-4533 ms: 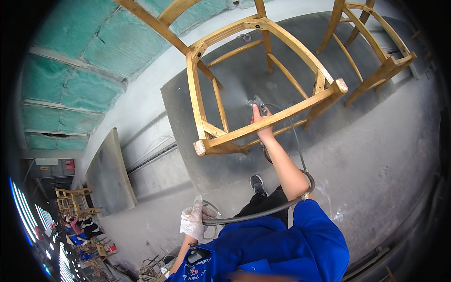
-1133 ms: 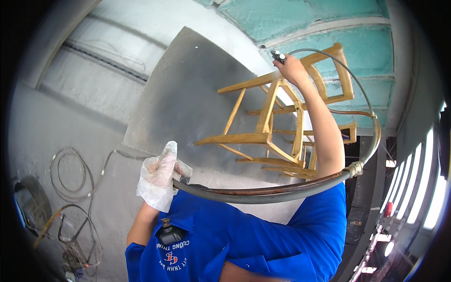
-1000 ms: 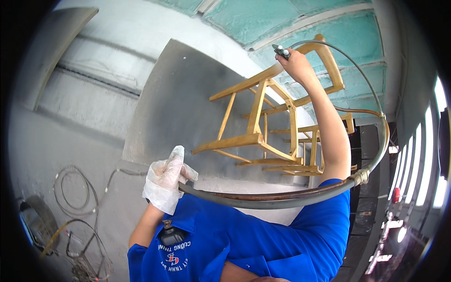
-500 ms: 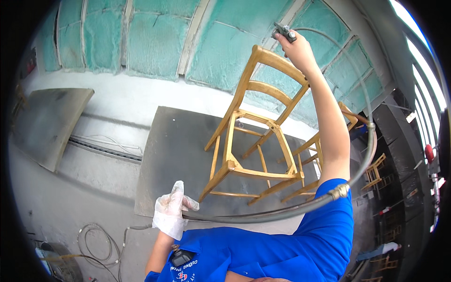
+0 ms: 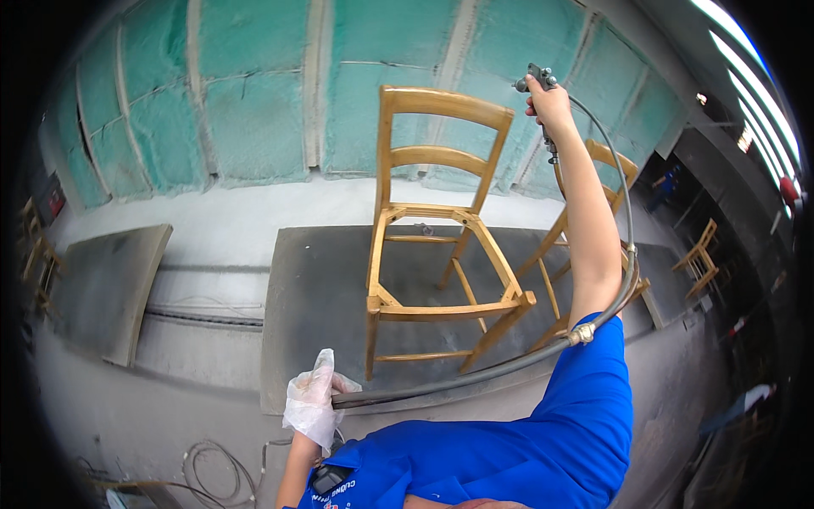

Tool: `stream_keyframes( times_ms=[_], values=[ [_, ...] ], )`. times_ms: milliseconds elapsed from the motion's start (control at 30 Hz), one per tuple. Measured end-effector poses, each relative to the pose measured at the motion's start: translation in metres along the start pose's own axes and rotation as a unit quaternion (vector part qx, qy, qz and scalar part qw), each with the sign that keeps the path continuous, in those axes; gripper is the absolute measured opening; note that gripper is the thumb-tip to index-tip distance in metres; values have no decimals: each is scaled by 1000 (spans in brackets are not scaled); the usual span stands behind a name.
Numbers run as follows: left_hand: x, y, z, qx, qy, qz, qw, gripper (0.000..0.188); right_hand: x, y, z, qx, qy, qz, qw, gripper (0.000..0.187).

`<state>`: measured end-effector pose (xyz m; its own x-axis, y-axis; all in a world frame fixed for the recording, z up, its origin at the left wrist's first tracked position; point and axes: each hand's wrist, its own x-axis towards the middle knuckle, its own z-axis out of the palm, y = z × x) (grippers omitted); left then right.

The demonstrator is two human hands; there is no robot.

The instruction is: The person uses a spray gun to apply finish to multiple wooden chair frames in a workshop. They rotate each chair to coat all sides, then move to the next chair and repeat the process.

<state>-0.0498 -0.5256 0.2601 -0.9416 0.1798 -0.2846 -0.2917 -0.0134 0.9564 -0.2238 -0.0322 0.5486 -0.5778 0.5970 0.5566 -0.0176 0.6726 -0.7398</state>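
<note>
A wooden chair frame [image 5: 381,254] with an open seat stands on a dark flat board [image 5: 314,339] in front of me. My right hand [image 5: 551,106], bare, is closed around a metal spray gun [image 5: 536,78], held high with the arm stretched out, just right of the chair's backrest. From the gun, a grey hose [image 5: 475,377] loops down past my right forearm and crosses in front of my body. My left hand [image 5: 312,400], in a thin translucent glove, grips that hose at its other side, thumb pointing up, below the chair's left front leg.
A second wooden chair [image 5: 610,161] stands partly behind my right arm. Another dark board [image 5: 110,284] lies at left. Coiled hose [image 5: 216,467] rests on the floor at lower left. Teal covered panels [image 5: 254,119] line the far wall. More chairs [image 5: 702,259] and a person [image 5: 664,188] are at far right.
The whole view has tilted and shifted, so the chair now looks more upright and farther left. The spray gun went from above the backrest to its right side. Both hands keep their hold.
</note>
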Motion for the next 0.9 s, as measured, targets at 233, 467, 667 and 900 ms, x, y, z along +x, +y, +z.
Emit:
stream_keyframes(
  times_ms=[233, 467, 667, 900],
  values=[
    [13, -4, -4, 41, 9, 20, 999, 70, -17, 26, -40, -13, 71, 21, 997, 37],
    [14, -3, -18, 21, -7, 34, 999, 66, -26, 16, -22, 28, 78, -25, 996, 37],
    [13, 2, -26, 59, -8, 40, 997, 69, -51, -13, 24, 98, 3, -28, 995, 38],
    [13, 5, -29, 68, -2, 111, 991, 68, -55, -54, 57, 121, -67, -55, 989, 40]
  ],
)
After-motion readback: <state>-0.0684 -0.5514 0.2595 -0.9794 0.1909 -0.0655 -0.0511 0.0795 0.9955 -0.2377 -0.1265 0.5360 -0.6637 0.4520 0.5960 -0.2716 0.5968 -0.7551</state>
